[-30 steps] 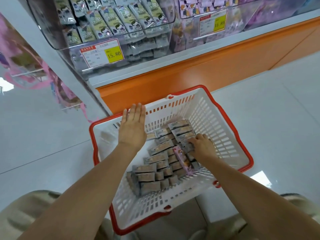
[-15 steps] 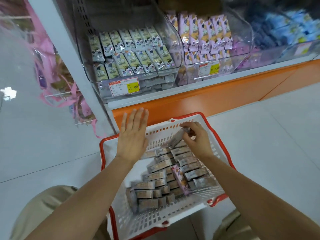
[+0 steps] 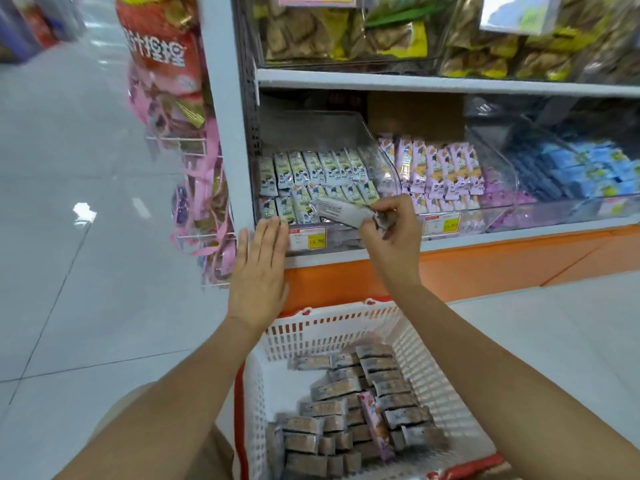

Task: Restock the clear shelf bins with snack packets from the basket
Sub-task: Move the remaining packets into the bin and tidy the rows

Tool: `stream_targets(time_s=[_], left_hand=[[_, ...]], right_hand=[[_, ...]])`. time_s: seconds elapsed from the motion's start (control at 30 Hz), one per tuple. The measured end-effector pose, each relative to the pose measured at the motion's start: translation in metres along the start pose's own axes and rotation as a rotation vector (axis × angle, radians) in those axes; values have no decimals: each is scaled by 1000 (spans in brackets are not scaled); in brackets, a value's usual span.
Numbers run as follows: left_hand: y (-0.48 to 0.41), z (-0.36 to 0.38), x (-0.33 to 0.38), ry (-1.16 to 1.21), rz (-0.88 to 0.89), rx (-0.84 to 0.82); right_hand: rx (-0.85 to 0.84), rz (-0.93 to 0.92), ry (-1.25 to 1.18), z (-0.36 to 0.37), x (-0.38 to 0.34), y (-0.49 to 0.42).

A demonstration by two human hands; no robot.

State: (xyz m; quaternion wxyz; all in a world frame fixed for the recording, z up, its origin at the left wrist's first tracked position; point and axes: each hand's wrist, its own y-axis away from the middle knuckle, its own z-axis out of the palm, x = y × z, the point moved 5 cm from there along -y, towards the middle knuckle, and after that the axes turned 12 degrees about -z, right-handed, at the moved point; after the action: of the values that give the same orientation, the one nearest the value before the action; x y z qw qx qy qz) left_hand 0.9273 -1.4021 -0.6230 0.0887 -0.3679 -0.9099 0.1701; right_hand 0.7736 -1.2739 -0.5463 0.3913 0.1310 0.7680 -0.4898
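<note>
Shelf (image 3: pixel 415 81) fills 12 o'clock. Basket (image 3: pixel 329 327) at 6, its pile of packets (image 3: pixel 346 410) inside. Clear bin (image 3: pixel 346 129) at 11, rows part full. My left hand (image 3: pixel 259 268) is flat, fingers straight, holding nothing, at the bin front; contact unclear. Right hand (image 3: pixel 394 237) pinches one packet (image 3: pixel 341 213) by its end at the bin's lip. Risk: the thin pinch slips, or the packet snags the lip and topples rows.
</note>
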Motion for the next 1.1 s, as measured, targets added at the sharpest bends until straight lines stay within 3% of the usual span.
stream_targets(time_s=[0.3,0.7,0.9,1.1], left_hand=[[3,-4,-7,63,60,8],[1,-5,-17,30,131,12],[2,-7,-16,29,126,7],[15,-6,-1,15,167,29]], right_hand=[[-212,-35,292,88,5,-17],[-412,3,495,118,18,-23],[-444,-28,350,113,18,-16],[-322,-141,197,65,8,10]])
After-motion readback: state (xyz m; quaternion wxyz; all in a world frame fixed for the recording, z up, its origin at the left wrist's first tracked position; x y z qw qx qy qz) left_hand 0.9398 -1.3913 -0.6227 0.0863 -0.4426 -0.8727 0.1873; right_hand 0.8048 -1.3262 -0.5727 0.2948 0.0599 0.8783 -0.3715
